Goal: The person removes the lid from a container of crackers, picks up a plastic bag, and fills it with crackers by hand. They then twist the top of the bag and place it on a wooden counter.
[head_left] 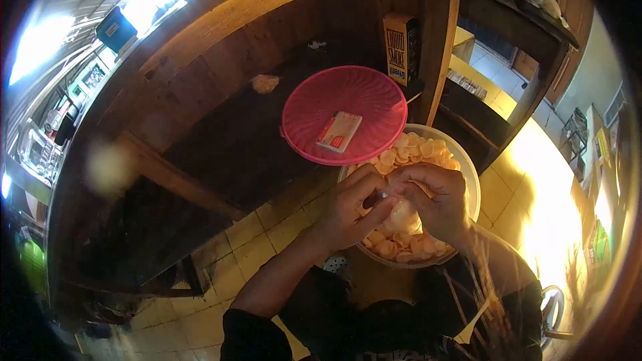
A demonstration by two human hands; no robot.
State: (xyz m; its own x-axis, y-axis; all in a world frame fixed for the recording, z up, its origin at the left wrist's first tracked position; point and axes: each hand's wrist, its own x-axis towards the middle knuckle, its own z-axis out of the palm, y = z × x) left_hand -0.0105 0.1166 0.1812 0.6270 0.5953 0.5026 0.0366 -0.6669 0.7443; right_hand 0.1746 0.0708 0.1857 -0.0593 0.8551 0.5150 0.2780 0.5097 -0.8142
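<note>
At the left, one dark wooden desk (227, 167) with a curved, worn edge carries a single rough, pale-orange clump (265, 83) and, farther off, one small white scrap (316, 45). To their right, one round pink plastic lid (307, 110), moulded with swirling ridges, bears one flat rectangular packet (346, 127) in white and red. Nearer, the left hand (354, 204) has its fingers bent, pinching the top of one thin, see-through plastic bag (403, 217) together with the right hand (438, 197); the bag hangs between and below them. Far behind stands one upright cardboard box (399, 50) lettered "LIQUID SMOKE". Under the hands, one round, pale tub (473, 190) holds thin, disc-shaped orange chips (428, 150), too many to count. Smooth square floor tiles (498, 187) lie at the right.
</note>
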